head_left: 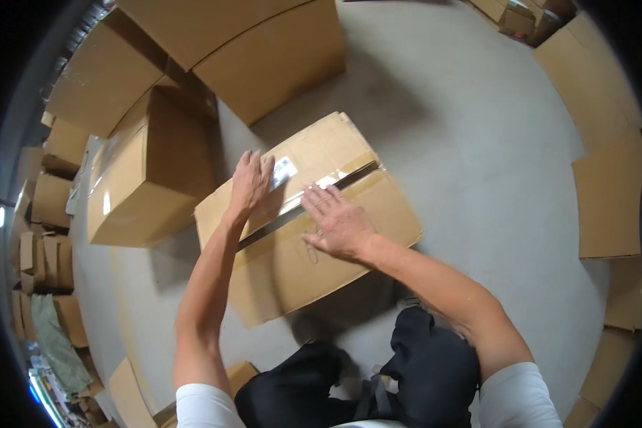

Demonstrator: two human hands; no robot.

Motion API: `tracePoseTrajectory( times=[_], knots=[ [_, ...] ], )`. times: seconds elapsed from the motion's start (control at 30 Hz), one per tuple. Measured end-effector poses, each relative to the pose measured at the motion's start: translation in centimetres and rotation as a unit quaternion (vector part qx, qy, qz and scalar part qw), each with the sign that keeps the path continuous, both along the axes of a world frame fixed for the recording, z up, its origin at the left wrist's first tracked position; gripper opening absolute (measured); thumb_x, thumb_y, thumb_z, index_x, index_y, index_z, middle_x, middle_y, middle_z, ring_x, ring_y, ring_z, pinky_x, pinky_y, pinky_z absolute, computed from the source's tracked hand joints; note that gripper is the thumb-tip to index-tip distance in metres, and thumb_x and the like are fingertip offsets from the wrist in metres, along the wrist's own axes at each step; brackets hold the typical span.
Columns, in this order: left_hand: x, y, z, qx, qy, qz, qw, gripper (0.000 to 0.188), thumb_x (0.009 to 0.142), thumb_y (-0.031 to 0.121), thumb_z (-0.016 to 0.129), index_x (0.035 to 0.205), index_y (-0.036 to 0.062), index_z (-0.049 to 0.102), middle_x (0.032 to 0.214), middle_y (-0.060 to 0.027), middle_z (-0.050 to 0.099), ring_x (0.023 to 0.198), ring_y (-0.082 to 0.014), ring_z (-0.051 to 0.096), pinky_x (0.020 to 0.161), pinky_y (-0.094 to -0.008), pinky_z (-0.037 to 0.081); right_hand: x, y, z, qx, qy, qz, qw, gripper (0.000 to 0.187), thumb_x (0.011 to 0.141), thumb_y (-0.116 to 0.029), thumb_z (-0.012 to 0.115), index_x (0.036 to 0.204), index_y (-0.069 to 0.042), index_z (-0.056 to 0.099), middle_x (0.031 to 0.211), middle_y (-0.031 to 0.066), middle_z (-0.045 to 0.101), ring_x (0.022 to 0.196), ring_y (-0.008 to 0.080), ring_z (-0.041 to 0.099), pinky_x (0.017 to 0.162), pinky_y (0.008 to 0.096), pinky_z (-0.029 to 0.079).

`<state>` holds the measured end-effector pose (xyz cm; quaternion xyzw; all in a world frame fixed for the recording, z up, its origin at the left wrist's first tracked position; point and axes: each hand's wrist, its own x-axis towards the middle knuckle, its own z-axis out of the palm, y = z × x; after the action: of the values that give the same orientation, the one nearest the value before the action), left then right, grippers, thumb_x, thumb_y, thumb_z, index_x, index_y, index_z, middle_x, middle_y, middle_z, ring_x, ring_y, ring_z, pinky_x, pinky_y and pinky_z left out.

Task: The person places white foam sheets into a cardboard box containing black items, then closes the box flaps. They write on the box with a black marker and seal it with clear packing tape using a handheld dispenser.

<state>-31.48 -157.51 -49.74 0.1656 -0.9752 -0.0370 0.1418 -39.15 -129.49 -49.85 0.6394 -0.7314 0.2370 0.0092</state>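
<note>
Both palms flat on the cardboard box (pixel 314 221) dead centre: my left hand (pixel 251 184) at ten o'clock by the white label (pixel 284 171), my right hand (pixel 339 221), fingers spread, pressing the taped seam (pixel 321 189). Another box (pixel 146 175) sits at nine o'clock, seemingly untouched.

I see both hands pressed flat on top of a cardboard box (pixel 314 221) that sits on the grey concrete floor (pixel 478 143). My left hand (pixel 250 184) lies on the far flap, just beside a white label (pixel 284 171). My right hand (pixel 337 222) rests fingers spread on the near flap, touching the taped seam (pixel 357 173). A second closed box (pixel 146 175) stands to the left, and larger cartons (pixel 264 50) lie farther off.
</note>
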Motion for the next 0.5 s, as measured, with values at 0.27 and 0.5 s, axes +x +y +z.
tracePoseTrajectory(
  times=[0.27, 0.5],
  knots=[
    [-7.5, 3.7, -0.6, 0.088, -0.083, 0.168, 0.978, 0.073, 0.102, 0.065, 0.046, 0.121, -0.0024, 0.067, 0.124, -0.0262, 0.068, 0.12, -0.042, 0.061, 0.104, -0.0548, 0.042, 2.6, 7.4, 0.4, 0.053, 0.066, 0.121, 0.989, 0.089, 0.083, -0.05, 0.077, 0.151, 0.0, 0.049, 0.167, 0.0193, 0.035, 0.157, 0.0336, 0.03, 0.126, 0.0613, 0.024],
    [-6.3, 9.2, 2.3, 0.001, -0.068, 0.135, 0.988, 0.073, 0.101, 0.065, 0.046, 0.121, -0.0019, 0.068, 0.123, -0.0225, 0.068, 0.119, -0.0383, 0.061, 0.104, -0.0471, 0.043, 5.2, 10.7, -3.8, 0.038, 0.003, 0.084, 0.996, 0.059, 0.093, -0.02, 0.063, 0.15, -0.008, 0.053, 0.164, 0.0114, 0.044, 0.155, 0.026, 0.036, 0.125, 0.0623, 0.026]
  ],
)
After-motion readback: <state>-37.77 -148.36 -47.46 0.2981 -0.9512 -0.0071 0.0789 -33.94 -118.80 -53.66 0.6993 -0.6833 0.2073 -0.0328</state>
